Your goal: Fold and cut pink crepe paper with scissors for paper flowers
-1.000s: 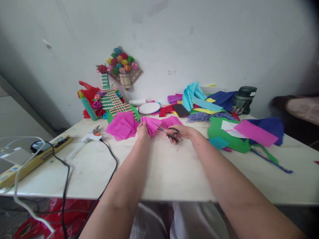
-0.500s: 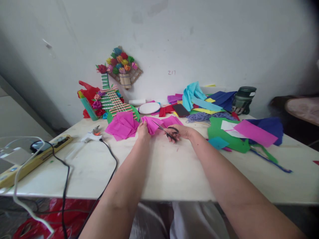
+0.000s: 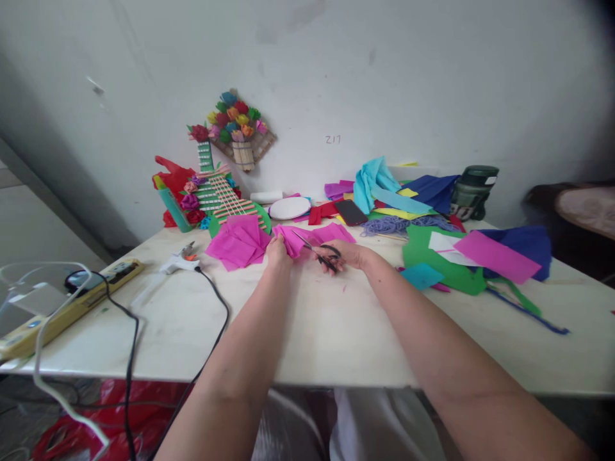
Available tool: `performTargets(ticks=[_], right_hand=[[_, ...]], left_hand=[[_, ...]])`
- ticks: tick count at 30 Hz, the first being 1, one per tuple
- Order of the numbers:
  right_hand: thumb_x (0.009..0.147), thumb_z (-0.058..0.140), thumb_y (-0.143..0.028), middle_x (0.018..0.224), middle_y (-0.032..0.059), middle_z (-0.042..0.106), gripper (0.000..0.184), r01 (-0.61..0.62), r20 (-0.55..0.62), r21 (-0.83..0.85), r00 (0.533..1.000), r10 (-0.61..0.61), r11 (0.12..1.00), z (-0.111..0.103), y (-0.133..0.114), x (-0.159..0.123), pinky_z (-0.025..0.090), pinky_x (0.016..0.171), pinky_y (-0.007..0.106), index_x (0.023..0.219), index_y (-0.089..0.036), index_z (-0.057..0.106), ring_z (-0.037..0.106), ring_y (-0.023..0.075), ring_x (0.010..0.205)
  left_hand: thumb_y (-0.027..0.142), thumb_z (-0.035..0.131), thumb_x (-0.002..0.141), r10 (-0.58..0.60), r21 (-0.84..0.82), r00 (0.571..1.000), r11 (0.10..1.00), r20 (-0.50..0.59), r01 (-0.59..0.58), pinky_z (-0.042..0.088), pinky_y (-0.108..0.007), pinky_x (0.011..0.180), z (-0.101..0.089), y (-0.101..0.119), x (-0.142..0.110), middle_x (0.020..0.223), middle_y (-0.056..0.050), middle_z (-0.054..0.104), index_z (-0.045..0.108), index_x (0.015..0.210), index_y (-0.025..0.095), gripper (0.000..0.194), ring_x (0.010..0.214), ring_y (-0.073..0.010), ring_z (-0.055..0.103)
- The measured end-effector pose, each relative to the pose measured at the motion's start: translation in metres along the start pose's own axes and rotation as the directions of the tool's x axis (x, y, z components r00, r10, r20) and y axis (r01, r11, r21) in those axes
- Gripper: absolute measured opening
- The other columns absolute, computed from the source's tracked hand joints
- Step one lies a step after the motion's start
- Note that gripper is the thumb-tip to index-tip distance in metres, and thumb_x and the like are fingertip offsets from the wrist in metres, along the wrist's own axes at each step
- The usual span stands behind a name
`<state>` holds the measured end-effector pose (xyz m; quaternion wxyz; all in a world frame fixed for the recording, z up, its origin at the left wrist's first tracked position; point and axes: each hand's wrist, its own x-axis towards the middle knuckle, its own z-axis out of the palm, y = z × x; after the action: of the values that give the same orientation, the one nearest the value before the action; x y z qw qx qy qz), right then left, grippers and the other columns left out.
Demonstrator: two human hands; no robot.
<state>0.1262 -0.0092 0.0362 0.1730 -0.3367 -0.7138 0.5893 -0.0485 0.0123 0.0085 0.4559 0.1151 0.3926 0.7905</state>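
Observation:
My left hand [image 3: 278, 250] pinches a piece of magenta crepe paper [image 3: 292, 242] near the middle of the table. Scissors [image 3: 329, 257] with black handles are in my right hand [image 3: 346, 255], my fingers wrapped through the loops. Their blades point left and away, reaching up to the held paper; whether they are parted is hard to make out. A pile of magenta paper squares [image 3: 239, 243] lies left of my left hand. More magenta paper [image 3: 336, 233] lies just behind my right hand.
At the left are a white glue gun [image 3: 180, 261] with a black cord and a yellow power strip [image 3: 72, 310]. Behind stand a stick-and-paper guitar [image 3: 225, 198], a phone [image 3: 351, 212] and purple yarn [image 3: 387, 225]. Green paper [image 3: 446, 269] lies right, a dark bottle [image 3: 473, 192] behind it.
The whole view has shifted slightly, so things appear a little farther right. My hands, the scissors and the magenta paper keep nearly the same positions relative to each other.

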Motion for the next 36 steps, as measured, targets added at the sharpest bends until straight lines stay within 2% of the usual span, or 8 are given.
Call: performTargets(ticks=[10, 23, 36], right_hand=[[0.074, 0.057, -0.058, 0.056, -0.0005, 0.058, 0.045, -0.019, -0.048, -0.003, 0.999, 0.019, 1.0, 0.006, 0.003, 0.006, 0.026, 0.026, 0.014, 0.087, -0.014, 0.054, 0.053, 0.0074, 0.038], [0.074, 0.056, -0.059, 0.054, -0.002, 0.056, 0.046, 0.022, -0.074, 0.014, 0.997, -0.021, 1.0, 0.011, 0.004, 0.008, 0.023, 0.026, 0.015, 0.084, -0.014, 0.054, 0.05, 0.0062, 0.037], [0.075, 0.056, -0.058, 0.055, -0.003, 0.053, 0.044, 0.011, -0.084, 0.02, 0.996, -0.01, 1.0, 0.011, 0.007, 0.011, 0.022, 0.026, 0.014, 0.084, -0.015, 0.055, 0.047, 0.0047, 0.037]], left_hand=[[0.009, 0.046, 0.084, 0.013, 0.008, 0.998, 1.0, -0.065, -0.012, 0.049, -0.024, 0.069, 0.002, 0.004, -0.006, 0.064, 0.001, 0.054, 0.05, 0.071, 0.015, 0.015, 0.061, -0.0098, 0.058], [0.011, 0.047, 0.084, 0.009, 0.02, 0.997, 1.0, -0.071, -0.007, 0.048, -0.022, 0.065, 0.002, 0.007, -0.005, 0.062, 0.001, 0.053, 0.051, 0.07, 0.015, 0.015, 0.058, -0.0095, 0.057], [0.011, 0.048, 0.084, 0.035, 0.042, 0.997, 0.999, -0.07, -0.032, 0.046, -0.021, 0.061, 0.001, 0.007, -0.002, 0.06, 0.001, 0.053, 0.05, 0.068, 0.015, 0.017, 0.054, -0.0087, 0.055]])
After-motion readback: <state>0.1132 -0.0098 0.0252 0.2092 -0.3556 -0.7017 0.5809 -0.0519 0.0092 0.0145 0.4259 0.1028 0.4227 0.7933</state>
